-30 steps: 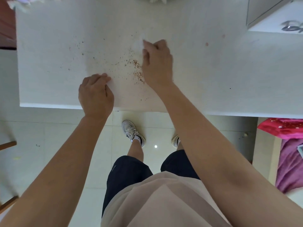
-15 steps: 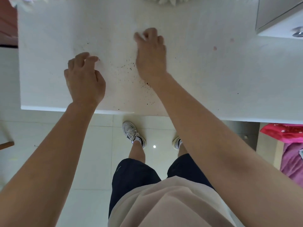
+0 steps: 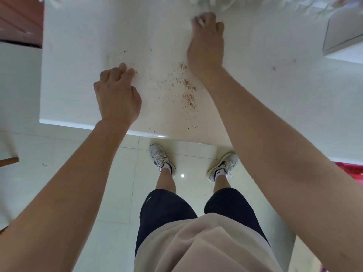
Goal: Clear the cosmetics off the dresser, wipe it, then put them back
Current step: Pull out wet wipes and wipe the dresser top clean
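right hand (image 3: 206,44) curled beyond the brown specks (image 3: 189,99), too blurred to tell if it grips anything, left hand (image 3: 117,95) curled empty just left of them, no cosmetics on the desk (image 3: 78,46), and a loose sweep could scatter those specks onto the floor (image 3: 59,173).

We see crumbs (image 3: 189,96) on the dresser (image 3: 78,55) between our left hand (image 3: 117,97), near the front edge, and right hand (image 3: 206,48), farther back.

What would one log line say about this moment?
stage: wiping | left hand: curled, rests on dresser top | right hand: far back, grips white wipe (blurred) | reddish crumbs: between hands, uncleared
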{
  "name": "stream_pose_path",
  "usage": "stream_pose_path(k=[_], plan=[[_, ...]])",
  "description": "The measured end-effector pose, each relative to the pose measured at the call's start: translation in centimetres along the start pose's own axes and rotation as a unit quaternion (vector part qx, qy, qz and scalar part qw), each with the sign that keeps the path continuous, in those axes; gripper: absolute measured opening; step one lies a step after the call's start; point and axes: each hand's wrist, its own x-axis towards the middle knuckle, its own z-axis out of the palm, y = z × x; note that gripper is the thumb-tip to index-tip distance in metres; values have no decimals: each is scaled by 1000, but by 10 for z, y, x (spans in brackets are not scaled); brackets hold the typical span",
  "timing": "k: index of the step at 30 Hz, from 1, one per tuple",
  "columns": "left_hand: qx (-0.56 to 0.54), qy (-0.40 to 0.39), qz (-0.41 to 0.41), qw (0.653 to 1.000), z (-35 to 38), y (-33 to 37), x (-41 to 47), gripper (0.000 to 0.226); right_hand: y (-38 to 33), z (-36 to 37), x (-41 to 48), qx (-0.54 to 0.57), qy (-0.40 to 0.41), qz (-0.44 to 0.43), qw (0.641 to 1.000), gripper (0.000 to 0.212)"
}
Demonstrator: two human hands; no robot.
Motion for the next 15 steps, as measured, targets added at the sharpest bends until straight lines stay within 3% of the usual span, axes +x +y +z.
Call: stream_pose_path(k=[3, 6, 12, 15], plan=[[0, 13, -16, 1000, 0, 4, 0, 50, -27, 14, -29, 35, -63, -152, 986, 43], [-8, 20, -33, 999, 2, 6, 2, 49, -12, 6, -26, 101, -99, -210, 967, 37], [9, 39, -20, 999, 10, 3, 1, 41, 38, -17, 31, 30, 23, 51, 998, 39], [4, 34, -12, 999, 8, 1, 4, 40, 6, -10, 51, -20, -13, 45, 999, 42]])
